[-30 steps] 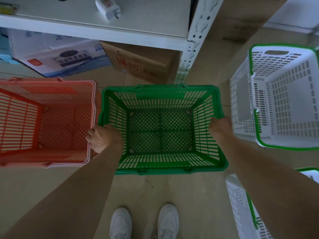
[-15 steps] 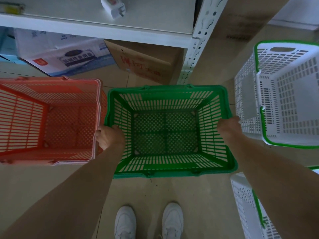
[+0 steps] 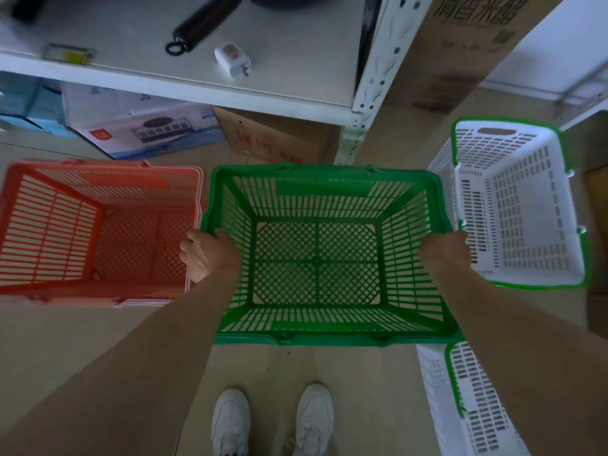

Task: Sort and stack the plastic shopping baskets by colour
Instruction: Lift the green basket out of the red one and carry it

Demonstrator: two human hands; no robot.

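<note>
A green basket (image 3: 317,192) is straight ahead of me, held by both side rims. My left hand (image 3: 207,255) grips its left rim and my right hand (image 3: 444,250) grips its right rim. A red basket (image 3: 49,222) sits on the floor to the left, nested in a paler pink one whose rim shows at its right and front. On the right stands a white basket with green trim (image 3: 526,205). Another white basket with green trim (image 3: 467,399) lies at the lower right, partly hidden by my right arm.
A white metal shelf (image 3: 204,90) runs across the top with a black handle (image 3: 204,23) and a white plug (image 3: 233,60) on it. Cardboard boxes (image 3: 273,136) sit under and beside it. My white shoes (image 3: 273,422) stand on the tan floor below the green basket.
The green basket looks larger and nearer in view, with both hands still on its rims. The view has tilted up, so more of the shelf top shows.
</note>
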